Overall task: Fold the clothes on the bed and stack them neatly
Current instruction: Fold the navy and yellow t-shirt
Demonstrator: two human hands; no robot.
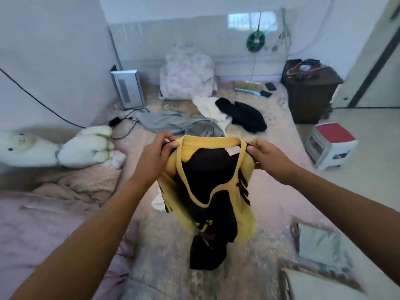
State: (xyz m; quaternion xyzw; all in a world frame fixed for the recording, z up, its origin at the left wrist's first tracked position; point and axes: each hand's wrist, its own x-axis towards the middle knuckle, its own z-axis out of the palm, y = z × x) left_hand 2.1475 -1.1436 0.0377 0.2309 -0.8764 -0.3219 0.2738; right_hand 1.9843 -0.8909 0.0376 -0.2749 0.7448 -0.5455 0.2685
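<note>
Both hands hold a yellow-and-black top [207, 180] up in the air above the bed [164, 245]: the left hand [154, 155] pinches one shoulder, the right hand [267, 156] pinches the other, and the garment hangs down between them with its neckline open toward the camera. Farther up the bed lie a grey garment [173, 123], a white garment [211, 109] and a black garment [244, 114], unfolded. A plush toy [65, 146] rests at the left edge.
</note>
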